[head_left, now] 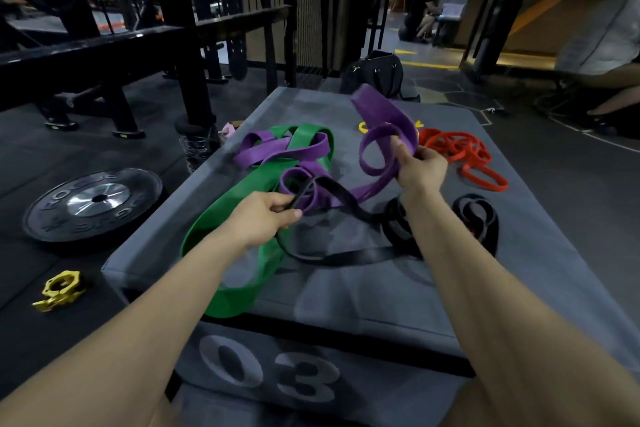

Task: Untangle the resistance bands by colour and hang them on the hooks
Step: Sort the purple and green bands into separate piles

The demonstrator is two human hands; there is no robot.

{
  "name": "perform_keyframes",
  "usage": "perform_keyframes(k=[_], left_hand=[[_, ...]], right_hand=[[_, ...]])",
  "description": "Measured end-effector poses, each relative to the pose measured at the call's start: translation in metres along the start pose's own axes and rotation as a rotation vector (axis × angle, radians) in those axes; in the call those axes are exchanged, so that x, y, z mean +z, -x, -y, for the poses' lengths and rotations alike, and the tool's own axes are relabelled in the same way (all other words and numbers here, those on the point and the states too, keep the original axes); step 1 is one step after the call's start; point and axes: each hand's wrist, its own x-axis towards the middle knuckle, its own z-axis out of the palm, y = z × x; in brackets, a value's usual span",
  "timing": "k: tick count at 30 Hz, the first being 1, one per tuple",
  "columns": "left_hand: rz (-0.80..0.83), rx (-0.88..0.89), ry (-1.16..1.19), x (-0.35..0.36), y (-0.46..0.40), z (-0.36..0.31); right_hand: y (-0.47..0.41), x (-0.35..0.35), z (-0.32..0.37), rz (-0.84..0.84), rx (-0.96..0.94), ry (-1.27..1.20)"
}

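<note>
A tangle of resistance bands lies on a grey padded box point(346, 295) marked 03. My right hand point(420, 168) grips a purple band point(384, 114) and holds its loops lifted above the box. My left hand point(266, 215) pinches a black band point(343, 198) where it passes through a purple loop. A wide green band point(228, 215) lies under them and runs to the box's near left edge. More purple band point(277, 149) crosses the green one at the back. Red bands point(464, 152) lie heaped at the right, a coiled black band point(479, 218) near them.
A black weight plate point(93, 204) and a yellow collar clamp point(60, 289) lie on the floor to the left. A black rack point(166, 45) stands behind. A black bag point(375, 73) sits beyond the box. A person point(602, 45) sits at the right, another point(420, 14) far back.
</note>
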Motion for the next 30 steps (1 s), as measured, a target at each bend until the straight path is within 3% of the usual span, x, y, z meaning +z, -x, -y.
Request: perform_keyframes(k=[1,4,7,12,17,19,24,30], left_hand=[[0.030,0.007,0.016,0.000,0.001,-0.002],[0.070,0.009,0.015,0.000,0.000,-0.006],[0.063,0.028,0.018,0.003,-0.002,-0.009],[0.054,0.136,0.105,0.020,-0.009,-0.018],[0.085,0.238,0.117,0.045,-0.007,-0.049],[0.119,0.282,0.103,0.058,-0.007,-0.066],[0.154,0.319,0.058,0.092,-0.018,-0.113],[0.199,0.369,0.123,0.151,-0.038,-0.159]], right_hand=[[-0.001,0.010,-0.002,0.011,-0.038,0.093],[0.003,0.031,-0.013,0.295,-0.142,0.370],[0.007,0.024,-0.014,0.446,-0.196,0.457],[0.003,-0.018,-0.007,0.329,-0.178,0.498],[-0.007,-0.092,-0.006,0.298,-0.070,0.782],[-0.005,-0.117,-0.002,0.357,-0.049,0.885],[0.014,-0.150,-0.011,0.686,-0.137,1.196],[0.015,-0.161,-0.015,0.835,-0.161,1.186]])
